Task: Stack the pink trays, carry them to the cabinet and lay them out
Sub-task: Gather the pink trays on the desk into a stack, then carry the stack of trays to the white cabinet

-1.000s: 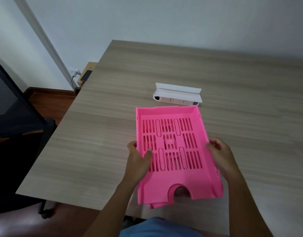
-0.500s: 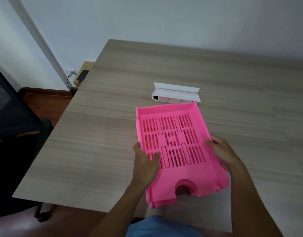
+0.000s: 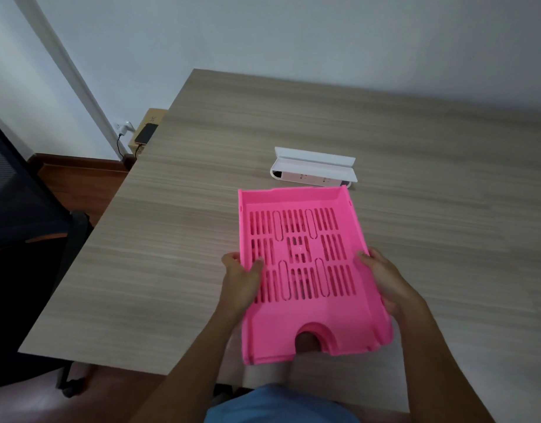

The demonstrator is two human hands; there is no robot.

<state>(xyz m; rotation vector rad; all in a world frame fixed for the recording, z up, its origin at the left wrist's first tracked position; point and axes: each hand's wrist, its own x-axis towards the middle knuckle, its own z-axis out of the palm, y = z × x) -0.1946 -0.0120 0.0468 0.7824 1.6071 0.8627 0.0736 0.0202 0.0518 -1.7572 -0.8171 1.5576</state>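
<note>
A stack of pink slotted trays (image 3: pixel 305 315) is held over the near part of the wooden table (image 3: pixel 177 239), tilted slightly. A lower tray's edge peeks out under the top one at the near end. My left hand (image 3: pixel 241 279) grips the stack's left wall, thumb inside on the slotted floor. My right hand (image 3: pixel 382 276) grips the right wall from outside. The near end with its semicircular notch juts past the table's front edge.
A white socket box with an open lid (image 3: pixel 313 167) lies on the table just beyond the trays. A black office chair (image 3: pixel 22 209) stands at the left. A phone (image 3: pixel 146 133) charges on a cardboard box by the wall.
The trays have squared up in my hands and shifted a little toward me and to the right. Both hands keep their grip on the side walls.
</note>
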